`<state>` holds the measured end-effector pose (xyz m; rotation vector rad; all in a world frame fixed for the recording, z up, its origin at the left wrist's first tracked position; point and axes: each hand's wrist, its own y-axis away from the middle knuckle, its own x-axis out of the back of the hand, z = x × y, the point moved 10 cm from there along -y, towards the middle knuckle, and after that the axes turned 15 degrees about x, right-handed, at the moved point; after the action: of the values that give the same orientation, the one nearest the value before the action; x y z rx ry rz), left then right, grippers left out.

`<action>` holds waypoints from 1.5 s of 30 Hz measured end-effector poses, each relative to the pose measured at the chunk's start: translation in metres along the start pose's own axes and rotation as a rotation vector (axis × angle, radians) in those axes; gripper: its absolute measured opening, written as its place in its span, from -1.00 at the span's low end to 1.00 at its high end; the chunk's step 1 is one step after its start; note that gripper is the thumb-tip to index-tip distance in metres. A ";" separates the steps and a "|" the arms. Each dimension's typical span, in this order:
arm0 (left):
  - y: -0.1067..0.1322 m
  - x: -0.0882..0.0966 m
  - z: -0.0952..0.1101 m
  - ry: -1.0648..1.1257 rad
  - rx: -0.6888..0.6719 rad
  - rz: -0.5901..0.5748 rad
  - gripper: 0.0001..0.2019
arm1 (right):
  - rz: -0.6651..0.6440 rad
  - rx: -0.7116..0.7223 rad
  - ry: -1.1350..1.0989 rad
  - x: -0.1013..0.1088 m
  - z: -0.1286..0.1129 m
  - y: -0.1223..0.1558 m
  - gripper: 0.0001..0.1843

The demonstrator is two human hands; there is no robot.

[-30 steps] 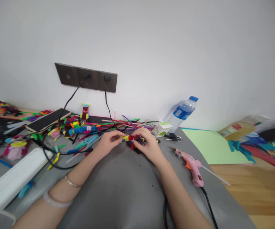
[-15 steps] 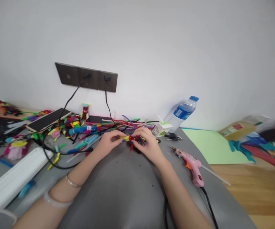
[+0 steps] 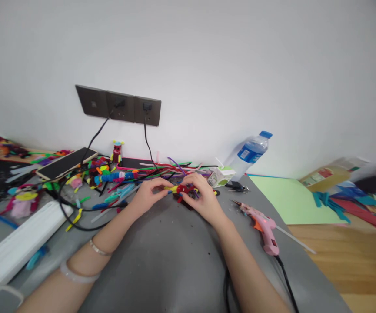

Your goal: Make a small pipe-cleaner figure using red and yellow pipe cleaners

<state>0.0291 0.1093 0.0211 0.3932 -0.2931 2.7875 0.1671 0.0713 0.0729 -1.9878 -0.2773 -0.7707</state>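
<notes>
Between my two hands is a small red and yellow pipe-cleaner figure [image 3: 181, 189], just above the grey table [image 3: 161, 261]. The thumb and fingers of my left hand [image 3: 153, 193] pinch its yellow end. My right hand [image 3: 201, 195] is closed on the red part from the other side, and its fingers hide some of it. Behind my hands lies a bundle of long pipe cleaners [image 3: 178, 167] in red, green and purple. A pink hot glue gun [image 3: 262, 224] rests on its side to the right of my right forearm.
A white power strip [image 3: 21, 243], a phone [image 3: 67, 163] and loose black cables are at the left among finished figures. Back right stand a small drink carton [image 3: 222, 176] and a tilted water bottle [image 3: 251, 152], with keys [image 3: 238, 188] beside them. Green paper [image 3: 292, 202] lies farther right.
The red part of the figure has turned slightly between my fingers and shows more of its face side. Both hands stay in nearly the same place.
</notes>
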 end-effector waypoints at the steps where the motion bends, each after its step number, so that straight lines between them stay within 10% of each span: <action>1: 0.000 0.000 0.000 0.001 -0.001 0.000 -0.85 | -0.002 0.004 -0.001 0.000 0.000 0.000 -0.84; 34: 0.003 -0.005 0.010 -0.096 -0.020 -0.035 -0.84 | -0.086 -0.021 -0.039 -0.004 0.002 0.001 -0.85; 45: -0.003 0.004 -0.006 0.115 0.088 0.008 -0.80 | 0.157 -0.144 -0.199 0.010 0.021 0.011 -0.73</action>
<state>0.0254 0.1148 0.0169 0.2506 -0.1468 2.8245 0.1882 0.0821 0.0642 -2.1968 -0.1832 -0.5052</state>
